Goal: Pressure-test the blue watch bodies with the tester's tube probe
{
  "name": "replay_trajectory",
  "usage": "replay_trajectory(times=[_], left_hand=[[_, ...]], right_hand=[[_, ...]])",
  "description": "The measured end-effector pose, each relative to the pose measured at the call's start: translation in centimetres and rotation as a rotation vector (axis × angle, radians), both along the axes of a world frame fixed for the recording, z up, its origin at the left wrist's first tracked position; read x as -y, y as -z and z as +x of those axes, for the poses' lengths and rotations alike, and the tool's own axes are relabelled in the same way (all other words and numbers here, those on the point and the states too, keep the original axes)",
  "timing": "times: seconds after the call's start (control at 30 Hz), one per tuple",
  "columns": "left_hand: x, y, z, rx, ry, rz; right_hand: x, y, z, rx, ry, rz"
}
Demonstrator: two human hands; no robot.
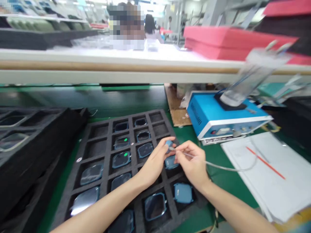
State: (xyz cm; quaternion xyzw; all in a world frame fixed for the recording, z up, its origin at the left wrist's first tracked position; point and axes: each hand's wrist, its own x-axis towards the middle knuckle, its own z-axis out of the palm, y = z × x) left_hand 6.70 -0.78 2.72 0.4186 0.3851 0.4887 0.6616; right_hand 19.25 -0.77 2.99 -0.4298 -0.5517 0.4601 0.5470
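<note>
My left hand (154,161) is closed on a small blue watch case (168,142), pinched between thumb and fingers above the foam tray. Close beside it, my right hand (193,161) pinches the end of a thin pale tube (225,168), its tip at the blue case. Whether the tip touches the case I cannot tell. Beneath the hands, another blue watch case (171,162) lies in a pocket of the black foam tray (107,144). A further blue case (183,193) sits nearer me, back upward. Several other pockets hold cases with dark glass faces (155,206).
A blue control box (230,113) stands at the right, with a clear cup (247,77) on top. White paper (274,181) bears a red stick (266,162). Stacked black trays (46,145) rise at the left. A white shelf (145,76) crosses above the bench.
</note>
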Motion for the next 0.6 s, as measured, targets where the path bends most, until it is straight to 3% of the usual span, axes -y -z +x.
replay_trajectory(times=[0.6], left_hand=[[-0.4,-0.1,0.2,-0.02,-0.092,-0.06]], right_hand=[[-0.6,1.1,-0.7,-0.146,-0.063,-0.036]])
